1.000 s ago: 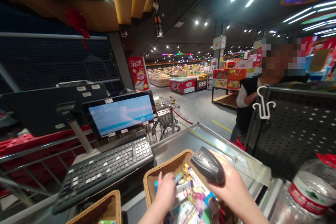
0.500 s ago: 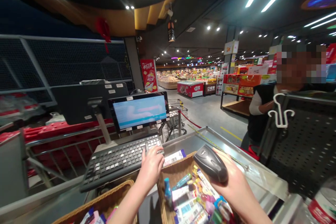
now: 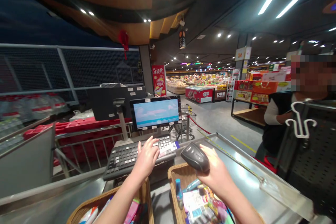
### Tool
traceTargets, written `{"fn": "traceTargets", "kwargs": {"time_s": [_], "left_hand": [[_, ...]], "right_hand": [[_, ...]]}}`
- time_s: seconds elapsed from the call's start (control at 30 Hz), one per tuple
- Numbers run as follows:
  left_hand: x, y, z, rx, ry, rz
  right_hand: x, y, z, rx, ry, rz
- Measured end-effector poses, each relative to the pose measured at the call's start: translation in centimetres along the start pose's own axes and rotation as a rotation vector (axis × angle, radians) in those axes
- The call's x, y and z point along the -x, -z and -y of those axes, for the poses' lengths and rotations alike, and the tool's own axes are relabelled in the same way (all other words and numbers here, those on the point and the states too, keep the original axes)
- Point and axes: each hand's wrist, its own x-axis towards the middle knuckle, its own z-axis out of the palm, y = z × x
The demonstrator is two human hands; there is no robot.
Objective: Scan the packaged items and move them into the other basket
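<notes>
The supermarket floor [image 3: 217,122] stretches behind my metal counter [image 3: 244,178]; left to right I have a wicker basket [image 3: 89,201], my left hand [image 3: 147,154], fingers splayed over the keyboard [image 3: 123,157], with a white packet [image 3: 168,148] held at its thumb side, then my right hand [image 3: 216,171] clamped around the black scanner [image 3: 194,156], above a second basket [image 3: 172,186] of small goods [image 3: 196,204]
</notes>
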Motion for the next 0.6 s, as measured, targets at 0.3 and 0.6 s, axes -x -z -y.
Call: {"fn": "traceTargets", "kwargs": {"time_s": [0.3,0.6], "left_hand": [[2.1,1.7,2.8,-0.07,0.025,-0.022],[4.0,3.8,4.4,-0.076,0.074,-0.025]], "right_hand": [[-0.9,-3.9,3.5,-0.064,0.031,0.15],[0.2,-5.7,5.0,-0.07,0.062,0.214]]}}
